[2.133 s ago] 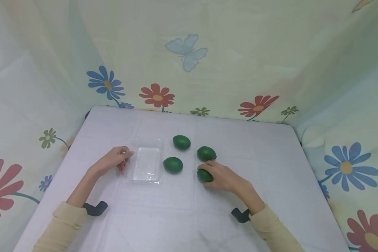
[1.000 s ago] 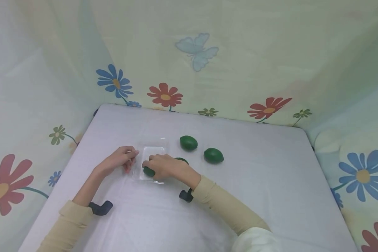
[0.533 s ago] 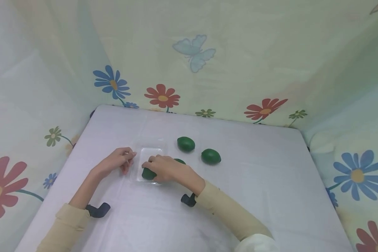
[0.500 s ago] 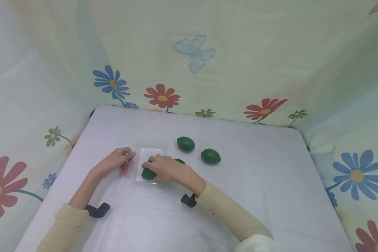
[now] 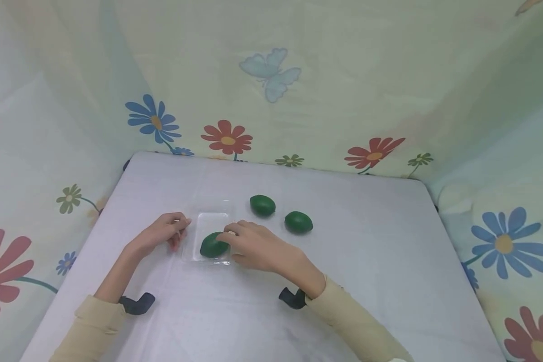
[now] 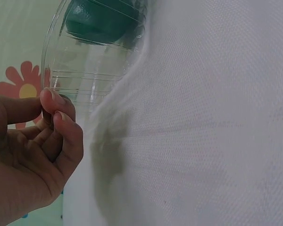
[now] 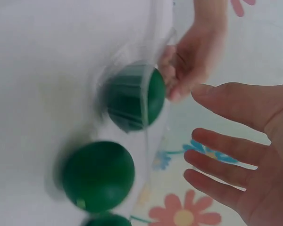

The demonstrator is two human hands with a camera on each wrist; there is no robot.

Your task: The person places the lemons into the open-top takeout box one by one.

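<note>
A clear plastic container (image 5: 212, 219) stands on the white table, and one green lime (image 5: 211, 246) lies in its near part. My left hand (image 5: 160, 232) pinches the container's left rim; the left wrist view has thumb and forefinger on the rim of the clear wall (image 6: 85, 75). Just right of the container is my right hand (image 5: 262, 249), empty. In the right wrist view that hand (image 7: 245, 146) has its fingers spread, apart from the lime inside (image 7: 153, 96). Another lime (image 7: 99, 176) beside the container is hidden behind the right hand in the head view.
Two more limes, one farther back (image 5: 262, 205) and one to the right (image 5: 298, 222), lie right of the container. A white cloth covers the table (image 5: 366, 241). Flower-printed curtains (image 5: 326, 90) surround its back and sides. Dark wrist-camera mounts (image 5: 138, 303) stick out at both wrists.
My right hand carried a lime from the right into the container, let go of it, and has drawn back to the right. The left hand has stayed at the rim.
</note>
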